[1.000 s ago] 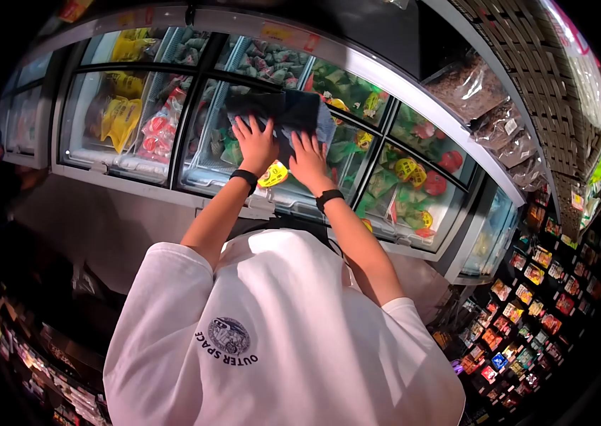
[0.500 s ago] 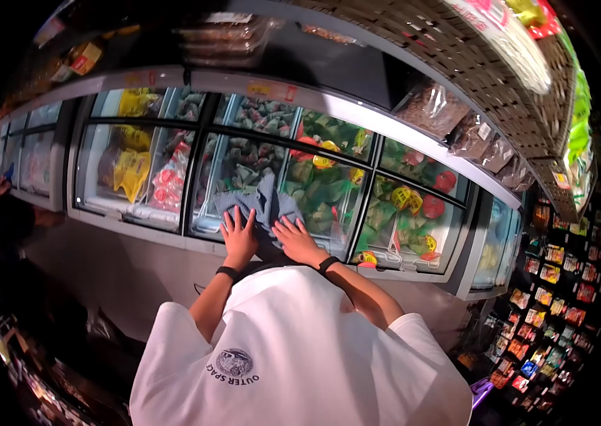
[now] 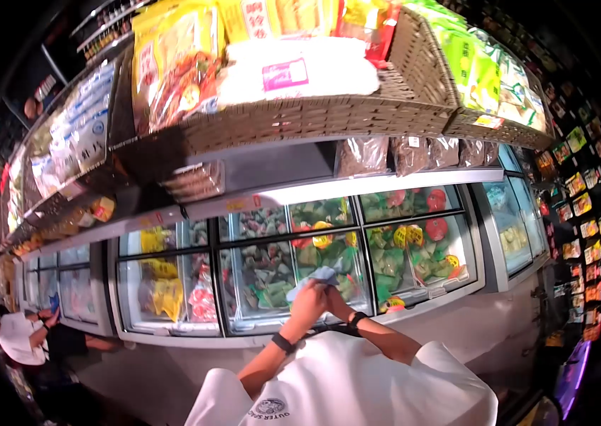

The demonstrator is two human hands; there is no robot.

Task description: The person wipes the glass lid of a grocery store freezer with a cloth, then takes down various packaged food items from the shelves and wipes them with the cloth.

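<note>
My left hand [image 3: 309,299] is closed round a grey-blue cloth [image 3: 323,274], above the glass lid [image 3: 258,273] of a chest freezer. Close against it, partly behind it, my right hand [image 3: 336,302] also grips the cloth. The cloth is bunched up and sticks out above and to the left of both hands. Under the glass lie green and grey packages with yellow and red labels. Each of my wrists has a black band.
Woven baskets [image 3: 279,117] of packaged food stand above the freezer. Brown bags [image 3: 363,156] lie on the shelf beneath them. A co-worker in a white shirt [image 3: 22,337] is at the far left by another freezer. Hanging packets line the right side.
My hands have come together and moved right; the cloth, spread flat under them before, is now bunched between them. The view has tilted up, showing the baskets and more of the co-worker.
</note>
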